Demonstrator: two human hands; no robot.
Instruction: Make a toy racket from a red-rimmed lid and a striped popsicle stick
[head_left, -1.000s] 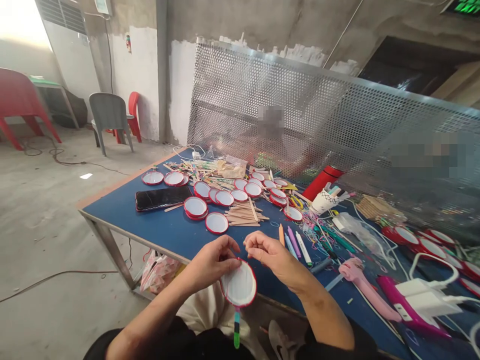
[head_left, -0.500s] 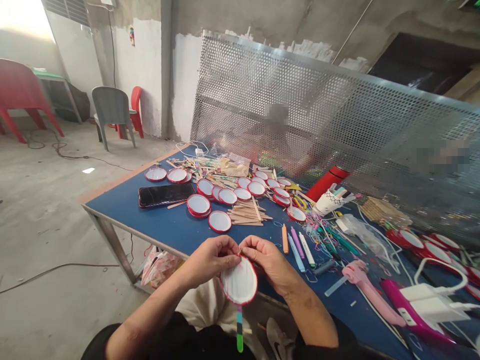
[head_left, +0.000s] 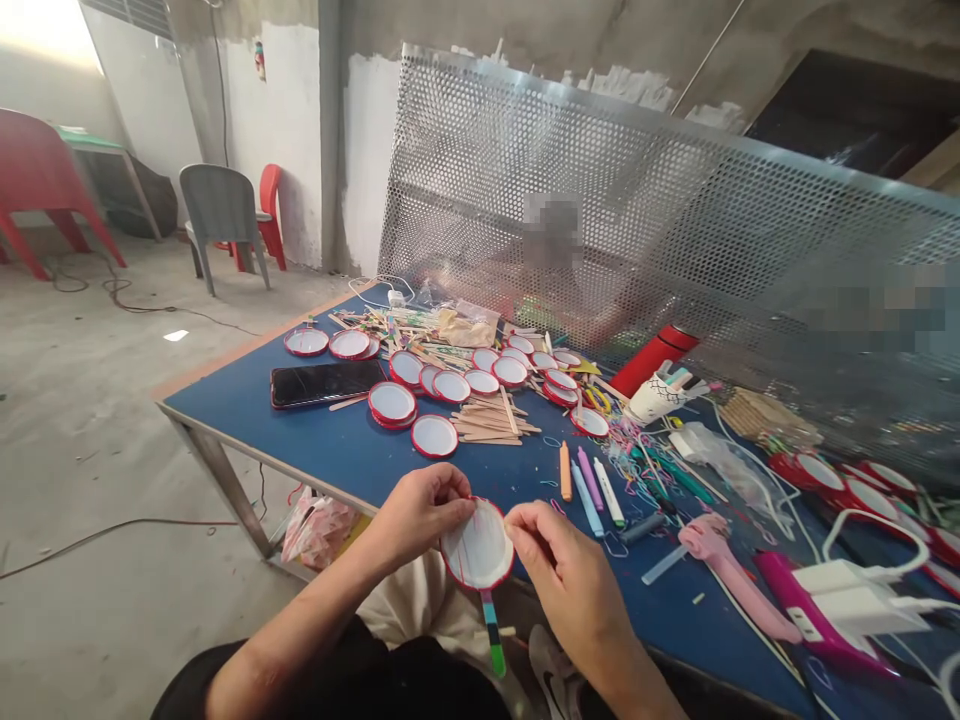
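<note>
My left hand (head_left: 435,508) pinches the upper left rim of a round white lid (head_left: 480,552) with a red edge. Thin reddish lines run across the lid's white face, and a craft stick (head_left: 493,635) banded in purple, teal, black and green hangs below it like a handle. At the right rim, the thumb and forefinger of my right hand (head_left: 559,560) are pressed together; whether a thread is also between them I cannot tell. The lid is over my lap, in front of the table edge. Nearest on the table lies another red-rimmed lid (head_left: 434,436).
Plain craft sticks (head_left: 491,418) and several lids lie across the blue table (head_left: 240,420), beside a phone (head_left: 326,383). To the right are markers (head_left: 589,490), tangled threads (head_left: 637,455), a pink glue gun (head_left: 739,580) and a power strip (head_left: 817,610). A perforated metal panel (head_left: 465,150) stands behind.
My right hand has moved from the lid's top, beside my left fingers, down to its right rim. The lid has tilted, its stick swinging slightly right.
</note>
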